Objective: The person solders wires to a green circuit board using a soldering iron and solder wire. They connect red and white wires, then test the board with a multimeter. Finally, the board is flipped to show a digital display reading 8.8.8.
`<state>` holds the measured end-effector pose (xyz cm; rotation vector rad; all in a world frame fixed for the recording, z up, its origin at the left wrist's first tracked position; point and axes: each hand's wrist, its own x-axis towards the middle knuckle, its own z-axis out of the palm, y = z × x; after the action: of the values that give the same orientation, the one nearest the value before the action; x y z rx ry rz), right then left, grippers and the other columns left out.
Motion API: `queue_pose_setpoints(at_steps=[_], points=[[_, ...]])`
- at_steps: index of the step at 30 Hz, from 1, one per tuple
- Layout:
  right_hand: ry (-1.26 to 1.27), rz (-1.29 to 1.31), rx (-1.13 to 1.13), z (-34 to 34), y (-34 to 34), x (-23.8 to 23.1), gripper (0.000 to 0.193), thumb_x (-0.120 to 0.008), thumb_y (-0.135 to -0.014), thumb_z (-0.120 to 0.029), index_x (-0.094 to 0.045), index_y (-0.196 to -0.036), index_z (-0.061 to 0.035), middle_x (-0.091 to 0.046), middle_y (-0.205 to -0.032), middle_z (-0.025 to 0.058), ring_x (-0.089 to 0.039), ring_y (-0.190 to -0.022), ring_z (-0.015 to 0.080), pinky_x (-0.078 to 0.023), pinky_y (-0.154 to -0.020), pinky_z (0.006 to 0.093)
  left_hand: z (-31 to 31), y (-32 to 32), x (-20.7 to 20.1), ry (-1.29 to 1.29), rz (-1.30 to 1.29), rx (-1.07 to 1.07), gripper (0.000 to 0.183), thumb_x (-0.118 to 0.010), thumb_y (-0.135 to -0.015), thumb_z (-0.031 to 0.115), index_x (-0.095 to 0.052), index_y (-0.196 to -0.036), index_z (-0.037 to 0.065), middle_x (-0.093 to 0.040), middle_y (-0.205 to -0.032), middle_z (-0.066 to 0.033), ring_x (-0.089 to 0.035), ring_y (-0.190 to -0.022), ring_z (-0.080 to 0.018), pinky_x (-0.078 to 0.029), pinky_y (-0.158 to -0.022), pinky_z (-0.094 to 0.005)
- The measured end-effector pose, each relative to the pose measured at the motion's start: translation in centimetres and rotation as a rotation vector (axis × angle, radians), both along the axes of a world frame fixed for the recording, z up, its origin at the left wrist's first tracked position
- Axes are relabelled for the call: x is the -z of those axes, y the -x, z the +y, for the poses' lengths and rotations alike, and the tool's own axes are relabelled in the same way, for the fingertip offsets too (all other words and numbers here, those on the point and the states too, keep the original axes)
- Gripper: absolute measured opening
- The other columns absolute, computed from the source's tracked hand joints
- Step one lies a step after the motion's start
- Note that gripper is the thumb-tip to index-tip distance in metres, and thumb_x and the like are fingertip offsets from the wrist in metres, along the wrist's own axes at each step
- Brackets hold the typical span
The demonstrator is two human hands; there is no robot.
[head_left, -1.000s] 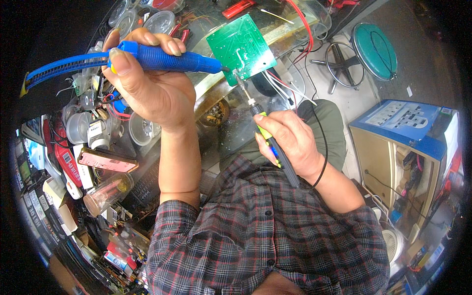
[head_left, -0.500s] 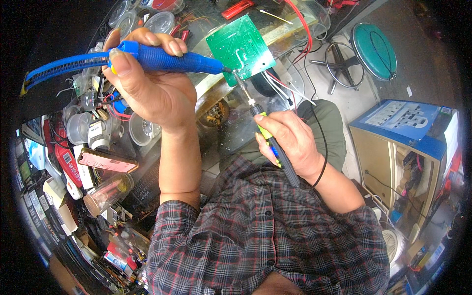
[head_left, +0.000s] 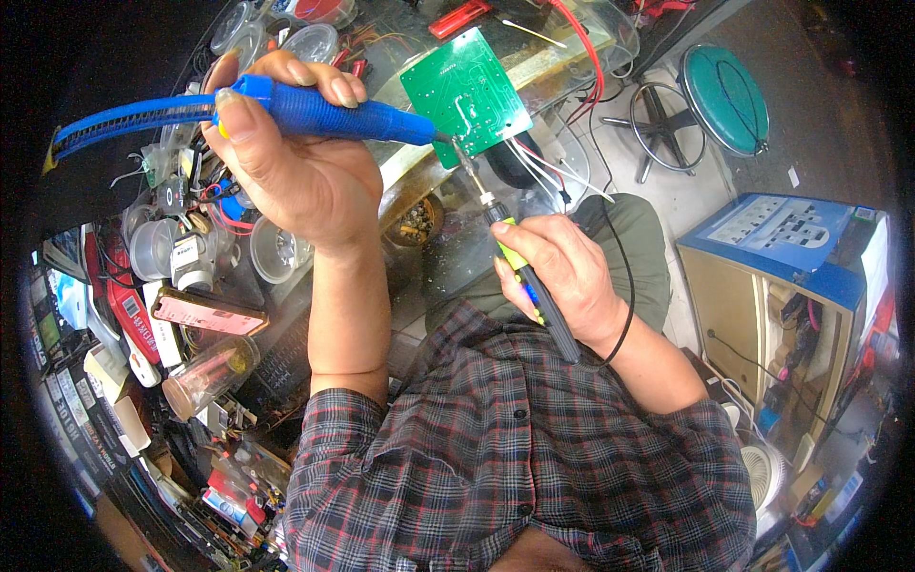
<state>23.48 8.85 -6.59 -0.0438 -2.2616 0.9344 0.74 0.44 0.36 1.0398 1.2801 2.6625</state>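
Meeting at circuit board point(head_left: 465, 93), both hands' tools.

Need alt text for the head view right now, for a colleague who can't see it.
The left hand holds a blue desoldering pump and the right hand a soldering iron, both tips meeting at the lower edge of a green circuit board over a cluttered workbench.

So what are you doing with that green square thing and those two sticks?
A person in a plaid shirt is working on a green circuit board at a cluttered workbench. The left hand grips a blue desoldering pump, its nozzle at the board's lower edge. The right hand holds a soldering iron like a pen, its tip pointing up to that same edge. White wires hang from the board.
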Motion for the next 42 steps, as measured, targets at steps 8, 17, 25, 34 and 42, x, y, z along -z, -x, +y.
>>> queue_pose_setpoints(at_steps=[8, 17, 25, 34, 42], points=[[-0.006, 0.004, 0.006, -0.1, 0.1, 0.0, 0.053, -0.084, -0.079, -0.003, -0.066, -0.129, -0.0034, -0.067, -0.101, 0.0104, -0.069, -0.086, 0.0275, -0.06, -0.074, 0.0374, 0.0, 0.0, 0.3, -0.018, -0.006, 0.047, 0.049, -0.05, -0.113, 0.05, -0.054, -0.14, 0.009, -0.06, -0.104, -0.0125, -0.057, -0.082, -0.0254, -0.049, -0.074, -0.0405], [0.001, -0.004, 0.009, 0.0, -0.1, 0.4, 0.052, -0.084, -0.079, -0.003, -0.068, -0.128, -0.003, -0.067, -0.101, 0.0106, -0.069, -0.085, 0.0279, -0.059, -0.074, 0.0377, 0.5, -0.6, 0.2, 0.03, -0.012, -0.024, 0.048, -0.051, -0.112, 0.051, -0.055, -0.138, 0.01, -0.057, -0.101, -0.0116, -0.057, -0.081, -0.0253, -0.049, -0.073, -0.0408], [0.013, 0.012, 0.048, 0.4, -0.2, 0.6, 0.054, -0.085, -0.079, -0.003, -0.068, -0.129, -0.003, -0.067, -0.101, 0.0112, -0.07, -0.085, 0.0279, -0.059, -0.074, 0.0375, 0.7, -0.4, 1.3, -0.065, -0.01, 0.007, 0.045, -0.051, -0.111, 0.055, -0.058, -0.129, 0.014, -0.055, -0.095, -0.0098, -0.055, -0.077, -0.0243, -0.048, -0.071, -0.0409], [0.031, 0.068, 0.044, 1.1, -2.6, -0.7, 0.056, -0.086, -0.077, -0.002, -0.067, -0.13, -0.0027, -0.067, -0.102, 0.013, -0.069, -0.082, 0.0289, -0.059, -0.071, 0.0376, -5.0, -0.8, -2.3, -0.153, 0.053, 0.121, 0.067, -0.047, -0.105, 0.06, -0.055, -0.15, 0.009, -0.054, -0.103, -0.014, -0.055, -0.09, -0.0297, -0.047, -0.083, -0.0455], [0.026, 0.034, -0.013, 2.2, -3.5, -0.2, 0.055, -0.086, -0.077, 0.0, -0.066, -0.129, -0.002, -0.068, -0.101, 0.0134, -0.07, -0.079, 0.0294, -0.059, -0.069, 0.0375, -5.7, -3.7, -3.2, 0.392, 0.163, -0.321, 0.064, -0.048, -0.113, 0.041, -0.03, -0.165, 0.007, -0.062, -0.108, -0.0178, -0.062, -0.085, -0.0254, -0.053, -0.077, -0.0397]])
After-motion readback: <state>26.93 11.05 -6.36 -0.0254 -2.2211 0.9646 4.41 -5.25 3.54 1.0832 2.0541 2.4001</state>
